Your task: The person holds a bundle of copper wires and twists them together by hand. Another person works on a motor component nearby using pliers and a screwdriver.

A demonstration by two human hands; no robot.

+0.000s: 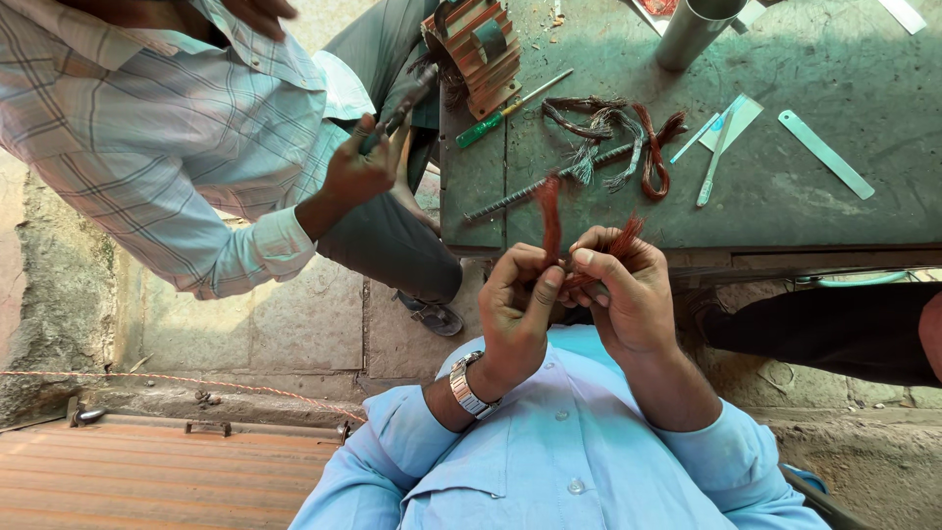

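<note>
My left hand (518,309) and my right hand (628,290) meet in front of my chest, both gripping a bundle of thin copper-red wire strands (551,218). One tuft stands up above my left thumb, another fans out above my right fingers. A metal watch sits on my left wrist. Just beyond my hands is the edge of a green metal workbench (785,196).
On the bench lie more wire bundles (618,142), a green-handled screwdriver (510,108), a threaded rod (530,186), metal strips (824,152), a steel cylinder (692,29) and a copper-finned motor part (476,49). At left, a person in a checked shirt holds a tool (392,118).
</note>
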